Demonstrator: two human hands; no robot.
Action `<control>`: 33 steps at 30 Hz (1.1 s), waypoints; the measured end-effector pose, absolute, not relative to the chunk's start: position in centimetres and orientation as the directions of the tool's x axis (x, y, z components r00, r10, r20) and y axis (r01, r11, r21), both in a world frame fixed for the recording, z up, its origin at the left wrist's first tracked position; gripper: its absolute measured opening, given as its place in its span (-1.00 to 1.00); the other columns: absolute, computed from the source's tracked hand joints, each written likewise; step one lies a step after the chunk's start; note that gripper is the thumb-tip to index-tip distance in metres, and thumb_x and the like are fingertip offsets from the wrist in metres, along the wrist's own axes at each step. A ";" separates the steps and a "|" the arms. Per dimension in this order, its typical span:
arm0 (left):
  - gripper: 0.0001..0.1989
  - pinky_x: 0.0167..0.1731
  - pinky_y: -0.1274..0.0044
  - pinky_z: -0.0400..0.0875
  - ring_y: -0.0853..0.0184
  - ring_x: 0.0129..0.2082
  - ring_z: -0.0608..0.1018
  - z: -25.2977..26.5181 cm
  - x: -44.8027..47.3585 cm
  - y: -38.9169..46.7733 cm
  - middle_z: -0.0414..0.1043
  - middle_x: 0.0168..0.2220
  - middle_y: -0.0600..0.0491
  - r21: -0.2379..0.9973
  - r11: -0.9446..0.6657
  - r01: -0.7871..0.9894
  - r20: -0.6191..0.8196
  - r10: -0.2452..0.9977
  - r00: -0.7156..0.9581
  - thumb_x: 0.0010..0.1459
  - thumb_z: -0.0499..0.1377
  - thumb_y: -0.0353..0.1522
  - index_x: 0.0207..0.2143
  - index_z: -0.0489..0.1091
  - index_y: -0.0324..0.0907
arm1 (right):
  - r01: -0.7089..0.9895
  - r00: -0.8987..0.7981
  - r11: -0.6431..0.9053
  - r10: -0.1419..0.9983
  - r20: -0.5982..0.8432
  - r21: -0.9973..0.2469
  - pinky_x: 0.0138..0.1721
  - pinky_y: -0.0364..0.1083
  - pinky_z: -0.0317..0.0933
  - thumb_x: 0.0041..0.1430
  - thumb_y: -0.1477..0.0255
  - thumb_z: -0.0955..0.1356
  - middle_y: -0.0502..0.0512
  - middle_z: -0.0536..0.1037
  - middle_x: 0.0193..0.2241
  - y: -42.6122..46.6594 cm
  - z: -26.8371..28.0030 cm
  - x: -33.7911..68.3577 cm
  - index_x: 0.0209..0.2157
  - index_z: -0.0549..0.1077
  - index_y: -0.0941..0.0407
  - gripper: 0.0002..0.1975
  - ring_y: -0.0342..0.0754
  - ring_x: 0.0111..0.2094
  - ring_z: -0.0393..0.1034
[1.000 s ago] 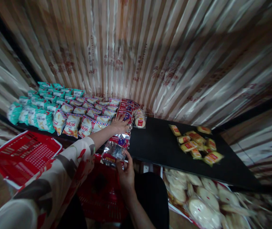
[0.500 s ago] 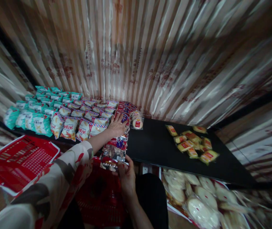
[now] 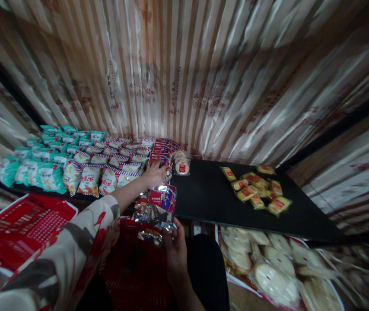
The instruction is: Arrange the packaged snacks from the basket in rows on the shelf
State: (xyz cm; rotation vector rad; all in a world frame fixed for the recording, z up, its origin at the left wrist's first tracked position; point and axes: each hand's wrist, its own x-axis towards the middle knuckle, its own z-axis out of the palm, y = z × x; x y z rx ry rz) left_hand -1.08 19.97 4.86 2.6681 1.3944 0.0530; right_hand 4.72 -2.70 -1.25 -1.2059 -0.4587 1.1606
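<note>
My left hand point(image 3: 154, 174) lies with its fingers stretched out on a row of red snack packets point(image 3: 161, 147) on the black shelf. Below it, my right hand point(image 3: 175, 247) pinches the lower edge of a red and silver snack packet point(image 3: 162, 199), which sticks out over the shelf's front edge. More silver packaging shows under that packet, partly hidden. White bags with striped tops point(image 3: 89, 178) stand in rows just left of my left hand. Round biscuits in clear wrap point(image 3: 182, 166) sit to the right of the red packets.
Teal bags point(image 3: 51, 176) fill the shelf's left end. Small yellow packets point(image 3: 279, 205) lie loose on the black shelf point(image 3: 200, 190). Red baskets point(image 3: 32, 224) stand below at left and between my knees. A box of wrapped flat rounds point(image 3: 275, 280) is at lower right. A striped curtain hangs behind.
The red and silver packet in my right hand now lies lower and apart from the row. My left hand stays flat on the red packets. The view has shifted slightly.
</note>
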 end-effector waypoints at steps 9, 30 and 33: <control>-0.28 0.17 0.23 -0.03 0.07 0.27 0.04 5.1 -1.0 19.3 -0.07 0.29 -0.14 0.138 -0.525 0.840 -0.033 0.845 0.534 0.09 -0.03 0.06 0.20 0.01 -0.11 | -0.509 0.354 -0.129 0.870 -0.344 -0.851 -0.31 -0.07 0.34 -0.04 0.19 0.43 0.09 0.55 -0.23 -3.4 -1.0 7.1 -0.10 0.36 0.08 -0.53 0.01 -0.28 0.45; -0.22 0.21 0.26 -0.05 0.11 0.29 -0.01 4.7 0.0 19.4 -0.11 0.30 -0.17 0.130 -0.473 0.871 -0.049 0.875 0.482 0.02 0.10 -0.19 0.25 -0.11 -0.20 | -0.220 0.447 -0.134 0.866 -0.222 -0.966 -0.53 -0.16 0.28 -0.03 0.15 0.36 0.00 0.52 -0.48 -1.8 -0.2 10.4 -0.31 0.45 0.11 -0.66 -0.08 -0.50 0.38; -0.23 0.20 0.24 -0.01 0.09 0.28 0.03 4.9 -0.2 19.5 -0.09 0.29 -0.19 0.168 -0.475 0.864 -0.045 0.872 0.488 0.02 0.10 -0.20 0.24 -0.09 -0.22 | -0.145 0.457 -0.146 0.867 -0.197 -0.979 -0.46 -0.15 0.30 0.00 0.20 0.33 0.02 0.54 -0.44 -1.6 -0.1 10.9 -0.28 0.46 0.12 -0.69 -0.06 -0.44 0.40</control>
